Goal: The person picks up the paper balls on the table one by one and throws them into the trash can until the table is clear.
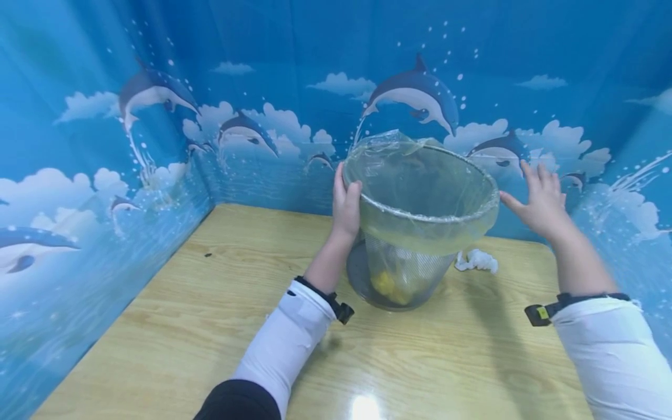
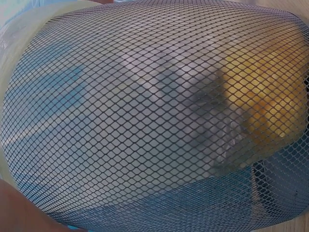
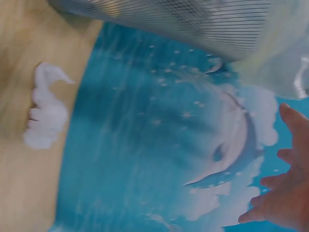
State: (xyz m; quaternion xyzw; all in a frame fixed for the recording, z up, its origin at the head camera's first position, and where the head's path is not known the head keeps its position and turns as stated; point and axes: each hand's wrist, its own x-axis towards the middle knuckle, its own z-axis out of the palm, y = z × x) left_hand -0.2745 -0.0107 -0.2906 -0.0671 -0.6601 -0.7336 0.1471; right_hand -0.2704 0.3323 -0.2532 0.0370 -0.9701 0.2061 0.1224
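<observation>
A dark wire-mesh wastebasket [image 1: 420, 265] stands on the table, seen through its mesh in the left wrist view. A thin, yellowish see-through bin liner [image 1: 420, 230] lines it and is folded down over the rim. Inside near the bottom lies something yellow [image 1: 385, 284], also visible as a yellow mass [image 2: 265, 87] through the mesh. My left hand [image 1: 346, 204] holds the left side of the lined rim, thumb toward me. My right hand [image 1: 541, 204], fingers spread, is just off the right side of the rim; a narrow gap shows in the right wrist view.
A crumpled white tissue [image 1: 476, 261] lies on the wooden table [image 1: 252, 326] right of the basket. A small dark speck [image 1: 208, 255] is on the table's left part. Blue dolphin-print curtains [image 1: 294, 70] stand along the back and sides.
</observation>
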